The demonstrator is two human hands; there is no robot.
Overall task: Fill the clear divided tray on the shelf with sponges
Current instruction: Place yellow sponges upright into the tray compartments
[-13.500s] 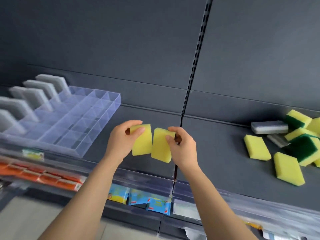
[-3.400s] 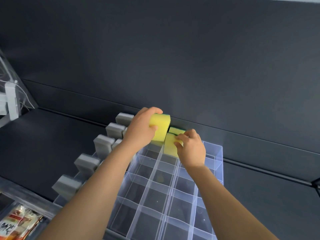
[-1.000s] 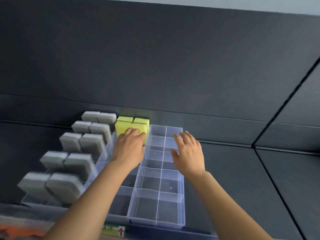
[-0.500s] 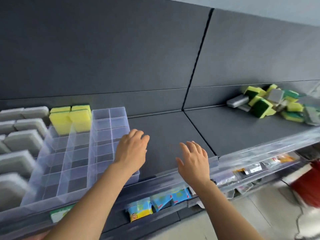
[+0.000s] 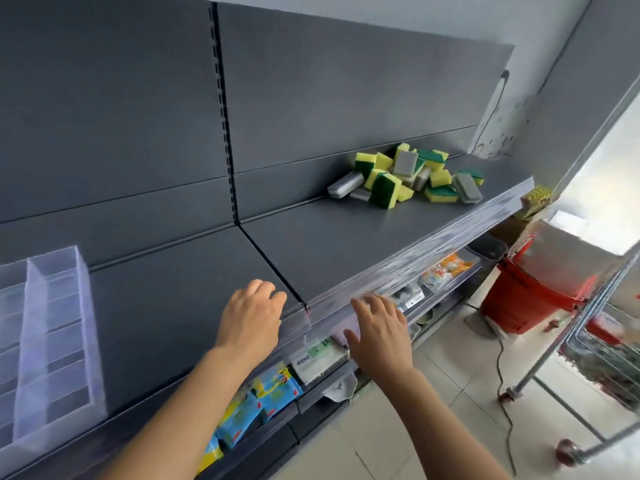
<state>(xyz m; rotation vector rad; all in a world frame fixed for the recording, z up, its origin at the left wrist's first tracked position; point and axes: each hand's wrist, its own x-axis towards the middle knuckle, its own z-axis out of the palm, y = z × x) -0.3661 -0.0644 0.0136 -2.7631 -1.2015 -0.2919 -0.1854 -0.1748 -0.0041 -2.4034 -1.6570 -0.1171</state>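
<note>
In the head view, the clear divided tray [image 5: 85, 306] sits at the far left of the grey shelf [image 5: 329, 244], partly cut off by the frame edge. The compartments that show hold nothing. The loose pile of sponges [image 5: 405, 178], yellow-green and grey, lies well apart at the shelf's right end.

The left hand [image 5: 251, 315] hovers over the shelf's front edge, and the right hand [image 5: 377, 332] is just beside it, in front of the clear price rail. Both are empty, with relaxed fingers.

This looks like the fetching step between placements. Next, the hands need to reach right to the pile, grip a sponge each, and carry them back to the empty compartments.
</note>
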